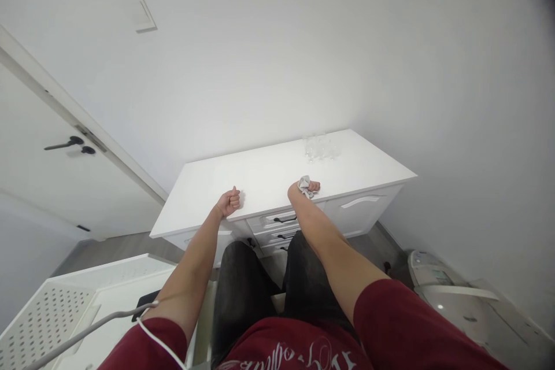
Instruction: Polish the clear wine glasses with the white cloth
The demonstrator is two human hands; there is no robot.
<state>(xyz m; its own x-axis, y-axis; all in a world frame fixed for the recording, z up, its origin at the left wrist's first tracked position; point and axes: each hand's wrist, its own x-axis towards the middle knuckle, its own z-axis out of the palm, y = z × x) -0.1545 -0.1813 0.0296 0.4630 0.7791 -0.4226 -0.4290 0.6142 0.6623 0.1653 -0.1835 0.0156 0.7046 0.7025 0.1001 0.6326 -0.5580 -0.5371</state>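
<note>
My right hand [315, 187] is closed around a crumpled light-coloured cloth [304, 184], close above or on the front part of the white cabinet top [264, 176]. Curled into a loose fist, my left hand [229, 201] rests at the front edge of the same top, with nothing visible in it. Several clear glasses [319, 147] stand grouped on the top, behind my right hand near the wall. Their transparency makes single outlines hard to make out.
Below the top are drawers with dark handles [285, 219]. A door with a black handle [65, 143] is at the left. White perforated furniture [52, 318] with a grey cable [99, 324] lies at lower left. A pale appliance or bin [446, 289] stands at lower right.
</note>
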